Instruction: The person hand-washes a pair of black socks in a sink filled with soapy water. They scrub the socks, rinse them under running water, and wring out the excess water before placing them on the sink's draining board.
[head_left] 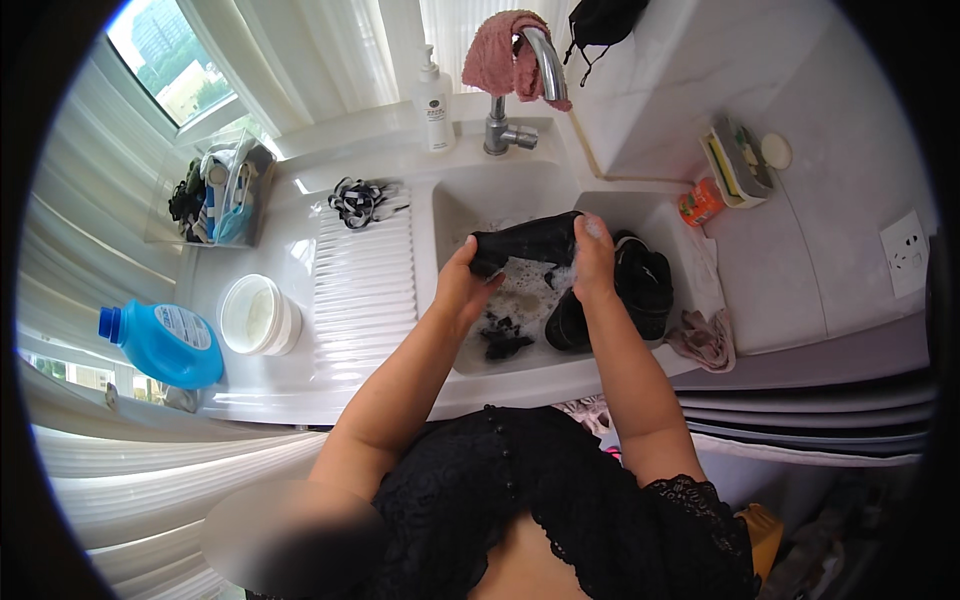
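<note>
Over the soapy sink, a long, dark, wet piece shaped like a shoe insole is stretched between both my hands. My left hand is closed on its left end, with the thumb on top. At the other end, my right hand grips it, foam clinging to the fingers. Just right of and below that hand lie black shoes, partly hidden by my forearm. Foamy water fills the sink bottom, and a small dark item lies in it.
Black-and-white laces lie on the ribbed washboard. Left of it stand a white tub, a blue detergent bottle and a clear bin. A pink cloth drapes the faucet beside a pump bottle. A crumpled cloth hangs at right.
</note>
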